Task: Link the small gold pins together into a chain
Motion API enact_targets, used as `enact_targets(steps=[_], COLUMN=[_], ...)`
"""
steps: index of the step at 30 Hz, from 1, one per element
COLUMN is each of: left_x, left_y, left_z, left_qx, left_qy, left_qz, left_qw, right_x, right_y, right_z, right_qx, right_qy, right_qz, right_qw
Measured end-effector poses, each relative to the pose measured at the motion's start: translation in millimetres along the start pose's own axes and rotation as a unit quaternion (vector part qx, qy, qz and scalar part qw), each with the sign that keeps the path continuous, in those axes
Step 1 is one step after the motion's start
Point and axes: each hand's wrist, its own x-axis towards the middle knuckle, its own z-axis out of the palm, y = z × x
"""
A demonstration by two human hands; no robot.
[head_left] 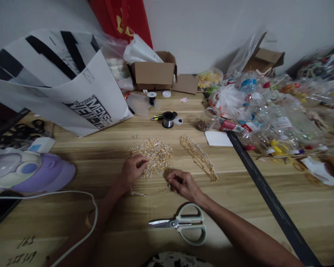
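Observation:
A heap of gold and clear beaded pieces (158, 155) lies on the wooden table in front of me. My left hand (133, 168) is at the heap's left edge, fingers pinched together; anything between them is too small to make out. Just below the heap's right side, my right hand (183, 183) pinches the end of a thin beaded chain (150, 194), which runs left along the table toward my left wrist. Several gold chains (199, 159) are laid out to the right of the heap. Nearer to me lie scissors (180, 223) with pale handles, blades pointing left.
Spools of wire (168, 120) and a yellow cutter (157, 117) lie behind the heap. A large white paper bag (100, 100) and a purple device (52, 168) stand left, with a white cable (91, 198) nearby. Plastic bottles (284, 122) crowd the right, beyond a dark strip (261, 185).

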Motion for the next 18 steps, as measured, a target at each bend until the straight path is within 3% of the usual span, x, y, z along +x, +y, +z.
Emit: enact_targets(steps=[10,18], left_x=[-1.5,-3.1], left_y=[-0.2,-1.2], left_z=[-0.4,1.1], left_qx=[-0.040,-0.026], left_qy=[-0.004,-0.001], left_qz=[-0.052,-0.045], left_qw=[0.998,0.999], right_x=[0.2,-0.1], right_y=[2.2,3.0], right_z=[-0.7,-0.9], right_qx=[-0.007,-0.012], right_qy=[-0.002,-0.004], right_qz=[0.003,0.001], right_qw=[1.000,1.000])
